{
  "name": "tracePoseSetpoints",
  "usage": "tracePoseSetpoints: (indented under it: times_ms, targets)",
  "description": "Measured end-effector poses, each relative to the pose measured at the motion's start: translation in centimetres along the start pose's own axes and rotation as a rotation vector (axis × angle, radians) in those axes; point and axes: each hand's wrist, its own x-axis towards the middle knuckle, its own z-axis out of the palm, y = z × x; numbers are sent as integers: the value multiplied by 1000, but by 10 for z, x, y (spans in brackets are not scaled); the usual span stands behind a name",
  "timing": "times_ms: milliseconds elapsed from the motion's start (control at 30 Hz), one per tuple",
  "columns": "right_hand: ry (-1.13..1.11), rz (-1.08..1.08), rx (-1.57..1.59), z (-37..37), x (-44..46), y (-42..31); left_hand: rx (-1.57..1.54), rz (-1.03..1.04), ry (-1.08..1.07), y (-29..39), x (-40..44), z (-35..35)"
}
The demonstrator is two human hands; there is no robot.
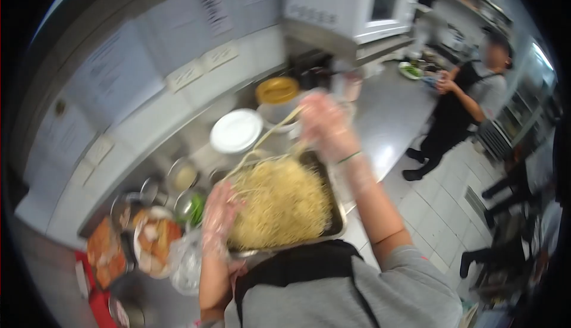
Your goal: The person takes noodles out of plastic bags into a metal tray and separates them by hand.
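A deep metal tray (343, 224) in front of me holds a large heap of thin yellow noodles (279, 203). Raised over the tray's far right side, my right hand (324, 124) wears a clear plastic glove and is closed on some noodle strands. These strands stretch down leftward toward my left hand. My left hand (219, 212), also gloved, is at the tray's left side with its fingers bent around noodles at the edge of the heap. Motion blurs both hands.
Behind the tray are a white lid (237, 130) and a container with a yellow-brown rim (277, 90). Leftward stand a bowl of chopped greens (190, 208), a plastic bag (185, 262) and a tray of orange food (107, 253). Another person (461, 102) stands at the steel counter (392, 114).
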Motion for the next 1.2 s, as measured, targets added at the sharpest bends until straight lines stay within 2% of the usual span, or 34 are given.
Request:
tracePoseSetpoints:
  times_ms: [33,100,133,200,233,333,367,433,533,633,733,767,833,867,933,967,1033,1067,1100,1200]
  targets:
    - [18,-54,33,-8,4,-8,80,-9,-51,-11,8,-21]
    - [56,-95,96,-18,9,-20,695,57,6,-18,15,-48]
    - [95,-62,85,-17,9,-27,853,83,24,-13,12,-54]
    - [18,-45,93,-21,9,-27,1168,134,37,-6,5,-63]
    - [13,-32,59,-19,7,-30,1051,196,22,-26,16,-88]
    - [-18,-63,-126,-16,5,-30,1534,277,155,9,-13,-41]
    - [-36,-93,-188,-14,5,-29,1478,206,116,15,-13,-27]
    - [-24,-160,-259,-9,1,-32,1677,469,51,18,-27,12]
    - [106,-378,-224,-16,6,-47,1657,500,-289,-6,-33,53]
    - [254,-467,-185,-34,3,-75,1620,512,-147,-51,-18,46]
    - [360,-504,-113,-53,-11,-96,1278,563,-292,-41,5,11]
    - [259,-482,-45,-64,-16,-97,1203,594,-268,-33,7,8]
    - [310,-407,-125,-66,-21,-86,1058,658,-211,-5,7,10]
    - [335,-370,-162,-67,-23,-77,1047,598,-195,8,7,13]
    - [202,-228,-138,-47,-27,-53,1022,478,-158,34,4,23]
    - [166,-123,-124,-37,-29,-37,1086,571,-89,46,0,33]
    - [33,162,-266,-23,-37,-9,993,719,-32,51,4,40]
    - [-51,214,-502,-17,-37,4,945,792,-3,53,5,42]
    - [-111,218,-546,-10,-39,28,1010,890,47,56,3,46]
    - [-269,207,-990,1,-52,77,1193,380,22,57,7,40]
